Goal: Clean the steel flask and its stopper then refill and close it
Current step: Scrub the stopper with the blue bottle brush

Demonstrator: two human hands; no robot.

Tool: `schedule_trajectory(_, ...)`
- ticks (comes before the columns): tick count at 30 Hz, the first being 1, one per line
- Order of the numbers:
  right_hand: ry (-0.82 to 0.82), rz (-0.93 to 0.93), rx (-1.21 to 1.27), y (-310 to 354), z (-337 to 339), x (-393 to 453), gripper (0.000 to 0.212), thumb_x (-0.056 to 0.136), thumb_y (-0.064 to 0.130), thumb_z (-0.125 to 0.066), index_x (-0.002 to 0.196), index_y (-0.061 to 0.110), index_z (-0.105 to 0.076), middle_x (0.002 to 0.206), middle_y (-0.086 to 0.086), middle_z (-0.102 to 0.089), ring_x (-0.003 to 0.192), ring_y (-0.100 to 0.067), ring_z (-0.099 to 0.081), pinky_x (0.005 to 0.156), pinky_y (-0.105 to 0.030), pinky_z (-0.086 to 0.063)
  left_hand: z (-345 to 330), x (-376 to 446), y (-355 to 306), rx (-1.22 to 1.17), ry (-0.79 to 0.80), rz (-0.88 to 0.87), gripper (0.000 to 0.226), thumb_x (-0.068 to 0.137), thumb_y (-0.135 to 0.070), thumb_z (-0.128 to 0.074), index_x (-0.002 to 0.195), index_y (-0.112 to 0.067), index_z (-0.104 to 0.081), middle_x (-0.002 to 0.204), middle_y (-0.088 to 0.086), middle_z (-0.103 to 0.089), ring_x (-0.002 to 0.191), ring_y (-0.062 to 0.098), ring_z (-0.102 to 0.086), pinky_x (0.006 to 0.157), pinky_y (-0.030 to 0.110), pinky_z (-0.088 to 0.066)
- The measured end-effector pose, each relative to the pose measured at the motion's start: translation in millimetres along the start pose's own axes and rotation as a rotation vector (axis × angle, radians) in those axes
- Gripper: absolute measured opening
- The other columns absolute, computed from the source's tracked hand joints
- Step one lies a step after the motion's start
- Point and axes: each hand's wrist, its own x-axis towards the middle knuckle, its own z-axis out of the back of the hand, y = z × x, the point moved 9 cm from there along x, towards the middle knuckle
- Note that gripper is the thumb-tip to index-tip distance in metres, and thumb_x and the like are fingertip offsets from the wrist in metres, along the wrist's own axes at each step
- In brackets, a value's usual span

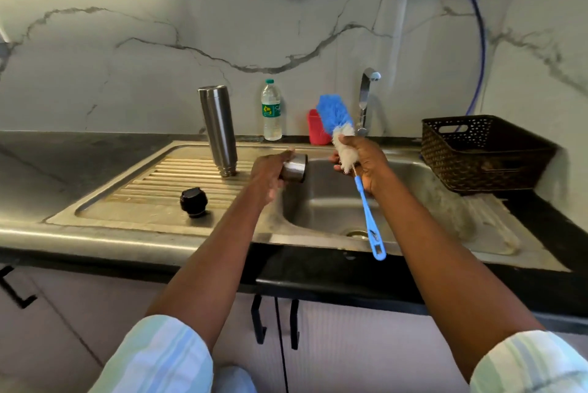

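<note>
Head view: left grip (pixel 270 174) holds steel cup (pixel 294 167); right (pixel 366 163) brush (pixel 343 141) (labels unreadable).

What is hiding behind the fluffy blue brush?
Behind the bottle brush in the right hand stands a red cup against the wall. Only its left part shows; the bristles cover the rest. The tap stands just to its right.

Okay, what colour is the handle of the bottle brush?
Light blue. The handle of the bottle brush shows in the head view, over the sink.
</note>
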Motion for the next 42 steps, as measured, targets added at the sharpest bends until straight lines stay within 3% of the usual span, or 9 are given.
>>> schedule_trajectory(4, -0.079, 0.182, -0.138, 45.9, 35.1, 12.2, 0.022, 0.084, -0.004, -0.059, 0.095, 0.011, -0.049, 0.092, -0.02, -0.065, 0.061, -0.025, -0.068, 0.043, -0.029, -0.05, -58.0, 14.9, 26.6, -0.313, 0.099, 0.191, 0.028, 0.098, -0.035, -0.06, 0.103, -0.008, -0.059, 0.094, 0.019, -0.068, 0.084, 0.032, -0.068, 0.072, 0.051, -0.056)
schedule_trajectory(8, -0.22, 0.382, -0.522, 84.4, 56.5, 16.2, 0.039, 0.076, -0.005, -0.063, 0.108, 0.011, -0.051, 0.1, -0.009, -0.062, 0.057, -0.01, -0.064, 0.048, -0.027, -0.051, -100.5, 34.3, 38.5, -0.398, 0.154, 0.249, 0.033, 0.102, -0.04, -0.05, 0.105, -0.008, -0.059, 0.095, 0.017, -0.067, 0.084, 0.029, -0.066, 0.077, 0.048, -0.054)
schedule_trajectory(13, -0.181, 0.431, -1.226, 62.0, 58.7, 29.6, 0.041, 0.076, 0.014, -0.068, 0.117, 0.018, -0.066, 0.112, -0.008, -0.068, 0.099, -0.028, -0.063, 0.073, -0.027, -0.043, -122.2, 54.6, 45.2, -0.445, 0.295, 0.229, 0.016, 0.099, -0.019, -0.056, 0.105, -0.005, -0.061, 0.099, 0.017, -0.068, 0.086, 0.028, -0.067, 0.085, 0.045, -0.055)
schedule_trajectory(21, -0.173, 0.396, -1.178, 37.1, 51.0, 33.2, 0.044, 0.083, 0.056, -0.063, 0.111, 0.023, -0.068, 0.104, -0.002, -0.071, 0.092, -0.024, -0.064, 0.076, -0.035, -0.051, -100.8, 73.5, 41.9, -0.436, 0.079, 0.093, 0.029, 0.093, -0.038, -0.065, 0.099, -0.011, -0.061, 0.1, 0.015, -0.068, 0.086, 0.025, -0.066, 0.073, 0.034, -0.056)
schedule_trajectory(26, -0.118, 0.313, -1.34, 36.2, 62.8, 32.9, 0.035, 0.086, 0.048, -0.066, 0.112, 0.025, -0.07, 0.109, -0.004, -0.071, 0.089, -0.021, -0.062, 0.071, -0.031, -0.045, -91.5, 86.8, 51.3, -0.443, -0.034, 0.081, 0.043, 0.093, -0.051, -0.06, 0.095, -0.008, -0.063, 0.089, 0.012, -0.071, 0.077, 0.021, -0.07, 0.062, 0.031, -0.054)
schedule_trajectory(29, -0.023, 0.257, -1.473, 21.0, 57.9, 36.2, 0.052, 0.085, 0.048, -0.068, 0.13, 0.021, -0.062, 0.131, -0.005, -0.062, 0.114, -0.025, -0.058, 0.085, -0.032, -0.044, -93.0, 91.5, 52.1, -0.442, 0.053, 0.084, 0.053, 0.084, -0.045, -0.074, 0.112, -0.001, -0.065, 0.105, 0.019, -0.073, 0.089, 0.03, -0.073, 0.076, 0.043, -0.06)
schedule_trajectory(33, -0.007, 0.302, -1.469, 11.1, 48.1, 38.0, 0.055, 0.086, 0.048, -0.066, 0.134, 0.023, -0.059, 0.136, -0.004, -0.059, 0.121, -0.025, -0.055, 0.088, -0.031, -0.042, -91.1, 91.7, 56.8, -0.399, 0.042, 0.105, 0.062, 0.075, -0.038, -0.086, 0.114, 0.003, -0.062, 0.106, 0.023, -0.072, 0.093, 0.037, -0.073, 0.084, 0.057, -0.058)
schedule_trajectory(38, -0.077, 0.48, -1.601, 20.6, 31.8, 24.2, 0.045, 0.088, 0.049, -0.06, 0.129, 0.03, -0.06, 0.125, -0.005, -0.064, 0.11, -0.028, -0.059, 0.083, -0.037, -0.046, -80.1, 92.8, 58.9, -0.316, -0.127, 0.119, 0.043, 0.079, -0.044, -0.081, 0.09, -0.005, -0.068, 0.091, 0.013, -0.075, 0.074, 0.024, -0.073, 0.074, 0.039, -0.062)
schedule_trajectory(42, -0.117, 0.502, -1.745, 1.3, 24.1, 26.0, 0.036, 0.094, 0.044, -0.049, 0.126, 0.028, -0.057, 0.111, -0.009, -0.061, 0.096, -0.033, -0.061, 0.074, -0.039, -0.044, -106.6, 77.5, 56.8, -0.287, 0.076, 0.176, 0.033, 0.086, -0.039, -0.074, 0.093, -0.008, -0.068, 0.086, 0.011, -0.073, 0.071, 0.023, -0.07, 0.064, 0.035, -0.06)
